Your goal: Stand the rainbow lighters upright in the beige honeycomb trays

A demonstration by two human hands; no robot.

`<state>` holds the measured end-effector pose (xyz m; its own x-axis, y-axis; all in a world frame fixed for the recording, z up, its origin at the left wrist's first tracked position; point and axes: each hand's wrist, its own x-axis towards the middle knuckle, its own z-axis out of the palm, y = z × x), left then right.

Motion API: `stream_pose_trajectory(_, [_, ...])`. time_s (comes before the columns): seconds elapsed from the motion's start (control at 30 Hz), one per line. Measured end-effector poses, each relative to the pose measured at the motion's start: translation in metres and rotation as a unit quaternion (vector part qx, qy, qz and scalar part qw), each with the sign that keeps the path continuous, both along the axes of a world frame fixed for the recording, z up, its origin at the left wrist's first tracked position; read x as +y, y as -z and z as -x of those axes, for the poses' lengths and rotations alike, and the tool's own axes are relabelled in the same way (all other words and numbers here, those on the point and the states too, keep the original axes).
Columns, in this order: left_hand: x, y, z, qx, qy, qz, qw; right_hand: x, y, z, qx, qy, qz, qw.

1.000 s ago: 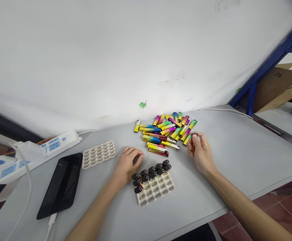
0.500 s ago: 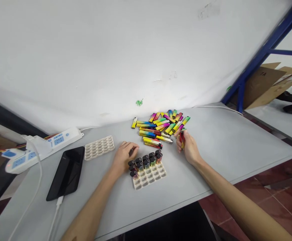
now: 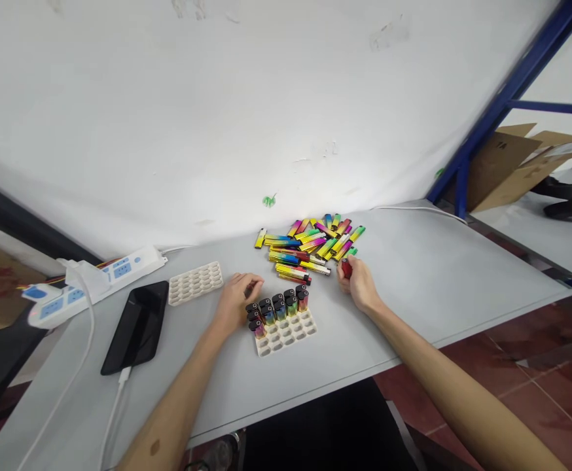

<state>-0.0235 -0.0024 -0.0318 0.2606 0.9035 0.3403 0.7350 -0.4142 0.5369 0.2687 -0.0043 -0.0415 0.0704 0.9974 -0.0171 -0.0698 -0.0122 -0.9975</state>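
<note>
Pinched in my right hand [image 3: 357, 281] is a red lighter [image 3: 347, 267], held just off the near right side of a heap of shiny multicoloured lighters [image 3: 298, 242]. My left hand [image 3: 235, 297] rests on the table with loosely curved fingers and the thumb apart, nothing visible in it. Right beside it is a white slotted tray [image 3: 288, 338]. Several lighters [image 3: 279, 307] with black tops stand upright in its far and left slots; its near slots are bare.
A second slotted tray [image 3: 196, 283] lies left of my left hand. Further left are a black phone [image 3: 136, 327] on a white cable and a power strip [image 3: 97, 284]. A white wall [image 3: 207, 118] backs the table; a blue frame [image 3: 492, 111] and cardboard box [image 3: 502, 163] are at right.
In my right hand the lighter has turned, so its red end now points more towards me. My left hand stays beside the tray. The view has shifted slightly.
</note>
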Motion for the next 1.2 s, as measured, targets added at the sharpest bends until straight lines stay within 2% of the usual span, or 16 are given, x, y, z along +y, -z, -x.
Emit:
stream_pose_trajectory(0.2, [0.000,0.002,-0.001,-0.001,-0.009,-0.001,1.000,-0.006,-0.007,0.001,-0.046,-0.004,-0.019,0.999])
stream_pose_trajectory(0.4, [0.001,0.005,-0.001,0.000,-0.012,-0.006,1.000,-0.006,-0.005,0.000,-0.066,-0.008,-0.060,0.996])
stream_pose_trajectory(0.67, [-0.006,0.001,-0.002,0.002,-0.011,-0.005,1.000,-0.009,-0.009,0.004,-0.061,0.017,-0.027,0.998])
stream_pose_trajectory(0.77, [-0.008,-0.001,-0.002,-0.004,-0.008,-0.003,1.000,-0.013,-0.007,0.006,-0.107,0.024,-0.088,0.990])
stream_pose_trajectory(0.9, [-0.008,-0.002,-0.003,-0.013,-0.006,-0.002,1.000,-0.024,-0.005,0.004,-0.223,0.044,-0.175,0.958])
stream_pose_trajectory(1.03, [-0.008,-0.002,-0.003,-0.015,-0.004,0.001,1.000,-0.044,-0.019,0.006,-0.296,0.064,-0.240,0.922])
stream_pose_trajectory(1.2, [-0.007,-0.001,-0.001,-0.015,-0.005,0.007,1.000,-0.074,-0.049,0.029,-0.263,0.003,-0.287,0.921])
